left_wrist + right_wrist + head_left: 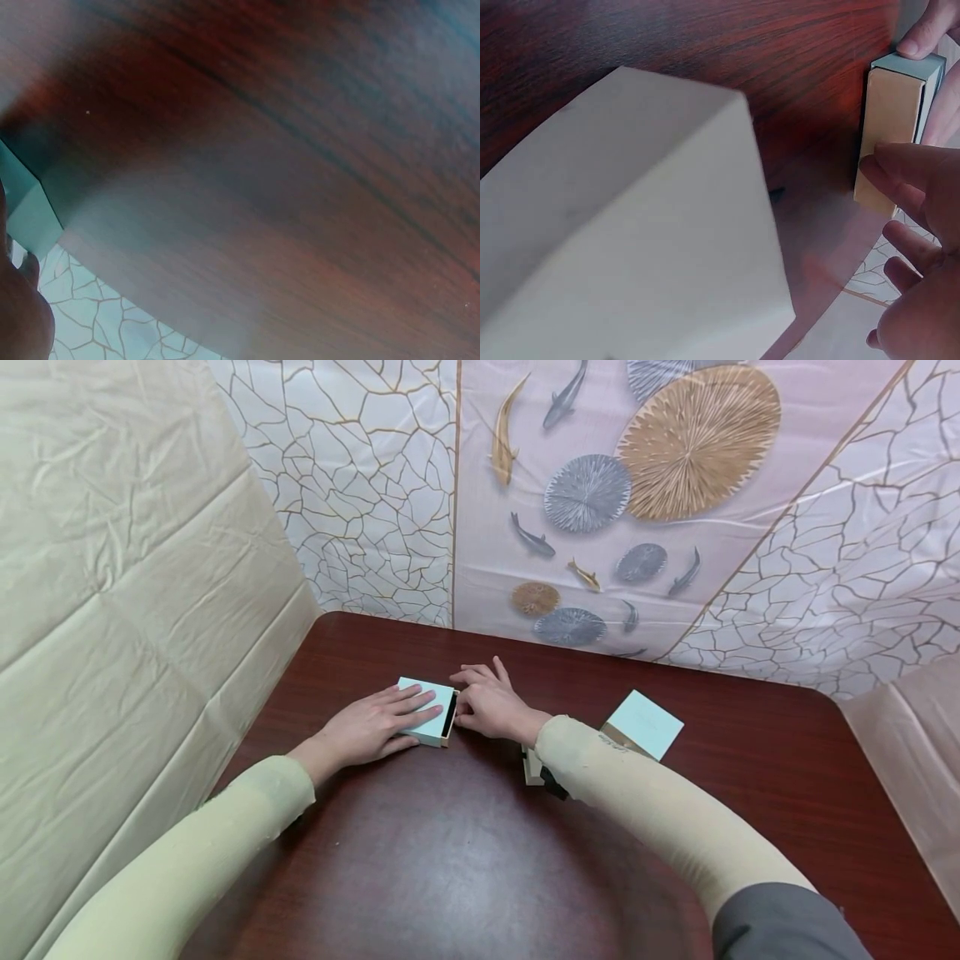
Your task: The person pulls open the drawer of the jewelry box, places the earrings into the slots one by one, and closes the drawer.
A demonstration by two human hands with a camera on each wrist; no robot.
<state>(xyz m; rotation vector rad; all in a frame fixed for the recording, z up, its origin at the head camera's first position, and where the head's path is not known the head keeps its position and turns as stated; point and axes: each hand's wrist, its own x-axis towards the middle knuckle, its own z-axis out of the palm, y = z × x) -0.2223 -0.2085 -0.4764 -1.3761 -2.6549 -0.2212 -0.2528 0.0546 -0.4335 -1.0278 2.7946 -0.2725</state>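
A mint-green sliding box (426, 692) lies on the table left of centre. Its tan inner drawer (892, 112) sticks out slightly on the right, with a dark strip showing inside. My left hand (378, 718) rests flat over the lid, fingers straight and spread, thumb along the near side. At the drawer's end is my right hand (491, 703), thumb and index fingertips together against the middle of the tan face, other fingers loose. Whether they pinch a tab or only press, I cannot tell. In the left wrist view just a corner of the mint box (34, 217) shows.
A second mint-topped box (647, 723) with a tan side stands to the right, partly behind my right sleeve. Beneath that forearm a pale box (532, 770) peeks out. Dark red wooden table (420, 852); patterned cloth (360, 485) hangs behind its far edge.
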